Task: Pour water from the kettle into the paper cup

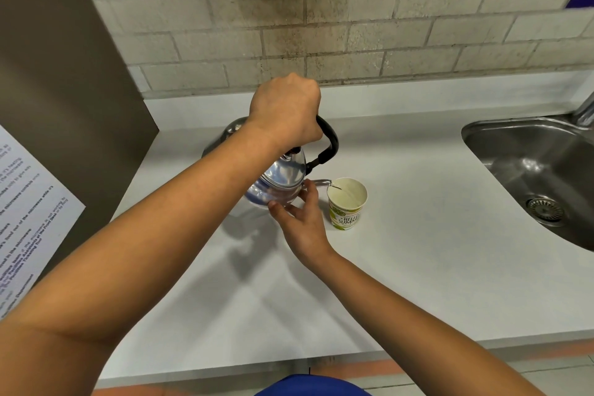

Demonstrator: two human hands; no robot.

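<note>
A shiny metal kettle [283, 182] with a black arched handle is tilted to the right above the white counter [418, 251]. My left hand [286, 109] is closed around the top of the handle. The kettle's spout reaches over the rim of a white paper cup [347, 202] with green print, and a thin stream of water runs into it. My right hand [300, 219] rests with spread fingers against the kettle's lower side, just left of the cup. The cup stands upright on the counter.
A steel sink [546, 180] with a drain is set into the counter at the right, a tap base at its far edge. A brick wall [353, 35] runs behind. A brown panel with a printed notice [29, 212] stands at the left.
</note>
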